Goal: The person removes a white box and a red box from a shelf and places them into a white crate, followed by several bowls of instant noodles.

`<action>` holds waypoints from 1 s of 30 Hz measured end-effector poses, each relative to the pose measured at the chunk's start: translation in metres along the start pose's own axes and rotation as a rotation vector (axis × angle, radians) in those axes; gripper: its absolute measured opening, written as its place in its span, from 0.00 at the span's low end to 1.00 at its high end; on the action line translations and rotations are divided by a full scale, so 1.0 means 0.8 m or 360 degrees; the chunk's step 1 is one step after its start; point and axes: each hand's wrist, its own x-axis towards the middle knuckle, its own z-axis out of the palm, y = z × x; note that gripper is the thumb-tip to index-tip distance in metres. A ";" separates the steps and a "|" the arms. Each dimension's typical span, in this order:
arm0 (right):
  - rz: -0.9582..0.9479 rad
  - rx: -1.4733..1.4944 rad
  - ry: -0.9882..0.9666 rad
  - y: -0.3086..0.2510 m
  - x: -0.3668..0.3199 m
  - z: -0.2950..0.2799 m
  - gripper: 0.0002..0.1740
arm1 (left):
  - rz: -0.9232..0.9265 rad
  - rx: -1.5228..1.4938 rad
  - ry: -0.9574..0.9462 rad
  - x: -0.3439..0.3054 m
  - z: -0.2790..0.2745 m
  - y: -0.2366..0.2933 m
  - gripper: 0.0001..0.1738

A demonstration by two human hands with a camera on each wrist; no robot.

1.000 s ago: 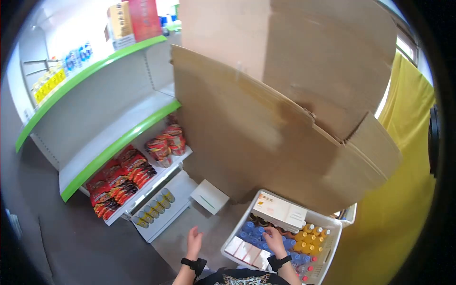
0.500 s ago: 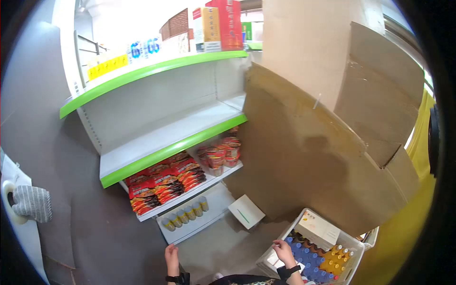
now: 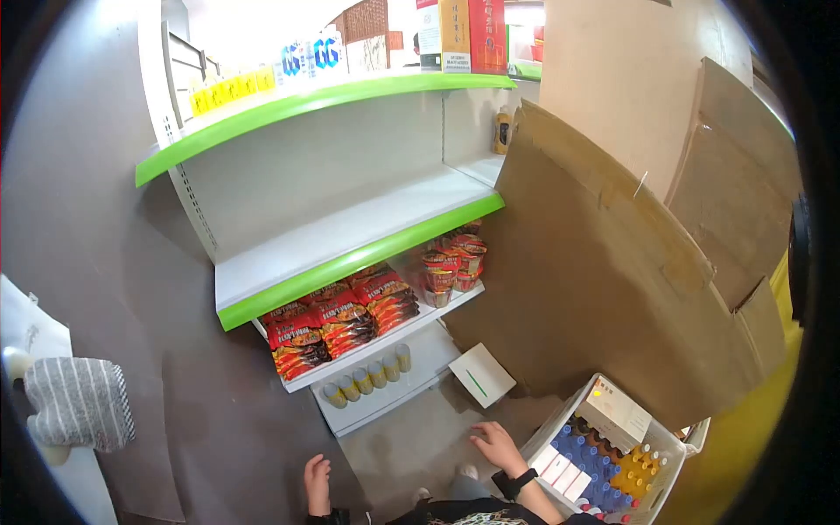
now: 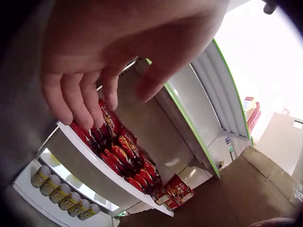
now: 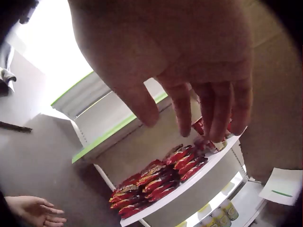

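My left hand (image 3: 318, 483) hangs in front of the shelf unit with loosely bent fingers and nothing in it. The right hand (image 3: 499, 444), also holding nothing, is just left of a white plastic crate (image 3: 677, 472) on the floor. In that crate stand blue-capped bottles (image 3: 588, 455) and orange bottles (image 3: 637, 468), along with white boxes (image 3: 560, 472). Red snack packets (image 3: 337, 319) fill a low shelf, with red cups (image 3: 452, 267) at its right end. Below them, a row of cans (image 3: 367, 378) stands on the bottom shelf (image 3: 424, 367).
A white box with a green stripe (image 3: 482, 374) sits on the floor by the bottom shelf. Large cardboard sheets (image 3: 595, 262) stand upright on the right. The middle shelf (image 3: 350, 232) has a bottle (image 3: 502, 131) at its far right. A striped grey cloth item (image 3: 79, 402) is at left.
The head view has turned left, bringing the shelf unit nearer the middle. The right hand has gone from above the crate to its left side. Both hands stay without anything in them.
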 end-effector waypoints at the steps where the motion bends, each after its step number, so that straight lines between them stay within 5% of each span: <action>1: -0.0034 -0.0040 -0.0030 -0.002 0.000 -0.002 0.19 | -0.0016 -0.0002 -0.0005 -0.001 0.001 -0.004 0.16; 11: 0.0252 -0.0103 -0.0165 0.039 0.043 -0.018 0.19 | 0.0058 -0.0070 -0.0049 0.034 0.012 -0.021 0.15; 16: 0.0110 -0.0049 -0.0118 0.038 0.119 -0.015 0.19 | 0.0176 -0.0092 0.0043 0.064 0.035 0.004 0.15; 19: 0.0050 0.0012 -0.0084 0.035 0.169 -0.016 0.20 | -0.0013 0.0154 0.0061 0.090 0.062 0.028 0.17; 24: 0.0070 0.0040 -0.0120 0.034 0.248 -0.048 0.20 | 0.0364 -0.0025 -0.0214 0.137 0.143 0.054 0.16; 26: -0.0057 0.0075 -0.0019 0.075 0.286 -0.051 0.19 | 0.0435 0.0106 -0.0235 0.146 0.180 0.093 0.18; 28: 0.0014 0.0165 -0.0014 0.059 0.319 -0.085 0.18 | 0.0185 0.0089 -0.0394 0.137 0.220 0.162 0.18; 30: -0.0046 0.0166 0.0097 0.058 0.355 -0.117 0.18 | 0.0327 0.0008 -0.0538 0.144 0.248 0.203 0.17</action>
